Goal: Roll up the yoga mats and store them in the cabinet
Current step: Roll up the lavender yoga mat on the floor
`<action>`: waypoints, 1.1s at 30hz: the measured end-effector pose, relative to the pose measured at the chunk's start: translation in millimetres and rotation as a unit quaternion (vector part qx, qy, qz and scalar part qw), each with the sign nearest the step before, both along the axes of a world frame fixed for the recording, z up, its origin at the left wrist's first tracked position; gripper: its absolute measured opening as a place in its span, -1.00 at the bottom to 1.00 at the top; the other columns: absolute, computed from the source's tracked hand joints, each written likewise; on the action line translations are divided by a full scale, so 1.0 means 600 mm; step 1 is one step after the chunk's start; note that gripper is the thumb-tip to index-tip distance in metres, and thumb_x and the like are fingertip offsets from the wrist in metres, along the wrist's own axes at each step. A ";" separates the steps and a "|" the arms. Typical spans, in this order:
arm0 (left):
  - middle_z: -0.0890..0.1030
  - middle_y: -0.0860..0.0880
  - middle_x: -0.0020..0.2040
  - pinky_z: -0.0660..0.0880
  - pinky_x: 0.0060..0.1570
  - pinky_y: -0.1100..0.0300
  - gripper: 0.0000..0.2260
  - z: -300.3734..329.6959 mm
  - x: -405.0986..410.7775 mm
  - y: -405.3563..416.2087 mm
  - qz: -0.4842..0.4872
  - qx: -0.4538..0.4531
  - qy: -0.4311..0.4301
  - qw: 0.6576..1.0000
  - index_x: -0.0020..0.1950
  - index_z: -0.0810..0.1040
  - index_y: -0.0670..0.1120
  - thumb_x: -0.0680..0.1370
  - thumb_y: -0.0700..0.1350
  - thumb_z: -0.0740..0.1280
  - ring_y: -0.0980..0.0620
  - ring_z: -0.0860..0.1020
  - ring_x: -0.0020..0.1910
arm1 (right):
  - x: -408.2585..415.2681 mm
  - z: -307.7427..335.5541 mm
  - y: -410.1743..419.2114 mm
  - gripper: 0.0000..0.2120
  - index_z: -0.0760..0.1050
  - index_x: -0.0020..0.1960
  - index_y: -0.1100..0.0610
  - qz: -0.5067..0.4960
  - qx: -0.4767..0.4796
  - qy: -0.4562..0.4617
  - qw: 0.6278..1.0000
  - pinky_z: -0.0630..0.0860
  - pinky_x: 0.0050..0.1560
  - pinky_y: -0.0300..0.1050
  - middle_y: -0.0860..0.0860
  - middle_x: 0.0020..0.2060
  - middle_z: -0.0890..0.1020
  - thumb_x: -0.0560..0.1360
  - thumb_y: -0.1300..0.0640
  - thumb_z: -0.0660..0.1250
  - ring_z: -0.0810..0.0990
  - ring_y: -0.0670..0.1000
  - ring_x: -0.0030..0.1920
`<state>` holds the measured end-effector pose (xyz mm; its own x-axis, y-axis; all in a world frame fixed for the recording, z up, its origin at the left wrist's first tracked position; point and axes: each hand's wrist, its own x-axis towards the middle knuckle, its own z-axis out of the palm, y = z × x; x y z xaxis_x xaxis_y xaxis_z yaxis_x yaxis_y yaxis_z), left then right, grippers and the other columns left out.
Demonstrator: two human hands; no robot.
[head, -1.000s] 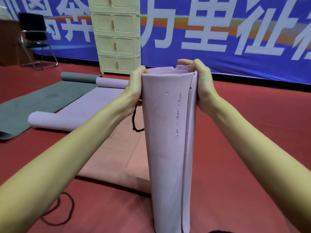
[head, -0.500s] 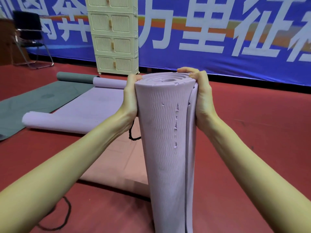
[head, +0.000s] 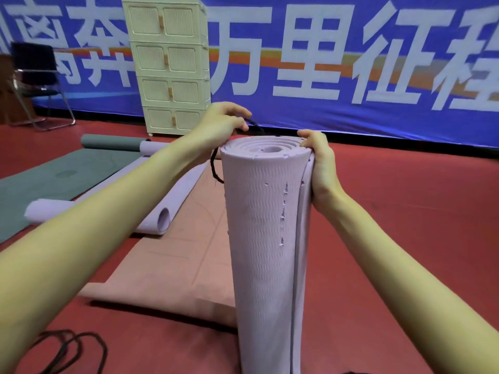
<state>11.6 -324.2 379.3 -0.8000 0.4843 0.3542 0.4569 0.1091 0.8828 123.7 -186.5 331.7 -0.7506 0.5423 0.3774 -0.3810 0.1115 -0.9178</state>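
Observation:
A rolled lilac yoga mat [head: 262, 238] stands upright on the red floor in front of me. My right hand [head: 320, 163] grips its top right edge, holding the loose flap against the roll. My left hand [head: 224, 122] is above the roll's top left, fingers pinched on a black cord [head: 214, 168] that hangs down beside the mat. A cream cabinet [head: 168, 66] with several closed double-door tiers stands against the blue banner wall behind.
A flat pink mat [head: 172, 255] lies on the floor left of the roll. Beyond it lie a partly rolled lilac mat [head: 159, 222] and a grey-green mat [head: 62, 174]. More black cords [head: 73, 349] lie at bottom left. A black chair [head: 37, 82] stands at far left.
My left hand has let go of the roll's side, risen above its top and pinched the black cord. The roll's top has sunk lower in view, showing its spiral end.

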 end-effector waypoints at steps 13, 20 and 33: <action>0.64 0.03 -0.20 0.31 -0.31 0.30 -0.76 0.005 0.009 0.043 -0.181 0.065 0.100 0.976 0.13 0.57 -0.05 0.60 -0.31 0.20 0.12 0.40 -0.32 | 0.010 0.001 0.034 -0.54 0.38 0.17 0.17 -0.067 0.069 0.018 0.995 0.35 -0.12 -0.40 -0.14 -0.17 0.44 0.32 0.03 0.11 0.43 -0.36 -0.29; 0.56 0.04 -0.32 0.42 -0.19 0.19 -0.82 -0.004 0.013 0.058 -0.119 0.045 0.181 0.975 0.02 0.59 -0.06 0.53 -0.24 0.25 0.12 0.44 -0.32 | 0.018 -0.001 0.057 -0.75 0.35 -0.05 0.11 -0.114 0.112 0.008 0.987 0.32 -0.12 -0.19 -0.09 -0.23 0.44 0.34 0.01 0.12 0.39 -0.13 -0.22; 0.36 0.09 -0.27 0.33 -0.21 0.26 -0.23 -0.017 0.018 -0.018 -0.150 -0.103 0.136 0.974 0.02 0.54 0.03 -0.06 0.38 0.55 0.16 0.33 -0.32 | 0.025 0.008 0.064 -0.73 0.09 -0.38 0.03 -0.143 0.161 -0.013 0.976 0.10 -0.41 -0.22 -0.14 -0.50 0.16 0.31 0.00 0.18 0.12 -0.12 -0.43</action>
<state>22.6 -335.0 369.3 -0.5023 0.7646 0.4038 0.7088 0.0966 0.6987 138.6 -148.1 336.5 -0.5970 0.5870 0.5468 -0.2698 0.4950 -0.8259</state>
